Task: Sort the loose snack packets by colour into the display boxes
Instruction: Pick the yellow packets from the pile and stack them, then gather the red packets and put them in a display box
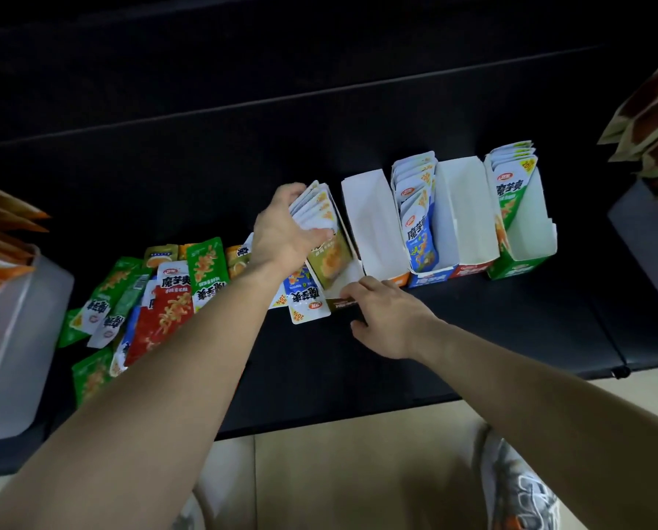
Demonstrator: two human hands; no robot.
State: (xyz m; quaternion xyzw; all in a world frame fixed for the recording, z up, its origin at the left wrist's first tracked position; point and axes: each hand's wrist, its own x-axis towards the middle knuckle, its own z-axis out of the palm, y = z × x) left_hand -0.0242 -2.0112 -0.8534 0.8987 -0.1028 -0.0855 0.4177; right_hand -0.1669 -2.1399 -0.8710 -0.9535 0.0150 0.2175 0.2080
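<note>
My left hand (281,231) grips a stack of olive-gold snack packets (325,239) standing in the leftmost display box (344,302). My right hand (384,315) holds that box's front edge, fingers curled over it. To the right stand an empty orange-fronted box (373,223), a blue box with blue packets (419,239), an empty red-fronted box (468,223) and a green box with green packets (510,208). Loose green, red, orange and blue packets (166,296) lie piled at the left, partly under my left forearm.
Everything sits on a black table (472,338) whose near edge runs above a tiled floor. A translucent bin (10,338) with orange-tipped packs stands at far left. Brown packs in a grey container (648,208) are at far right.
</note>
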